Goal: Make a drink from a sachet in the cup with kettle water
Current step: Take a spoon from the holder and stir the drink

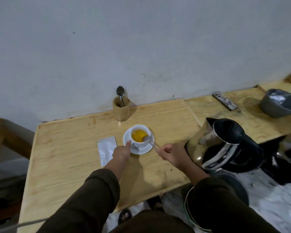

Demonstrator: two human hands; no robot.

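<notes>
my left hand (122, 153) steadies the white saucer (142, 149) under the white ceramic cup (140, 136) of yellow drink on the pale wooden bench (65, 148); my right hand (170, 153) pinches a metal spoon (149, 141) dipped in it.

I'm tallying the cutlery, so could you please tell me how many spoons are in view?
2: one spoon in the right hand, its bowl in the cup; another spoon standing in the wooden holder by the wall. The holder may hide more.

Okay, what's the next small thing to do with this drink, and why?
Probably keep stirring: the right hand holds a spoon dipped in the cup, which already holds yellow liquid, while the left hand steadies the cup on its saucer. The sachet lies flat beside it.
</notes>
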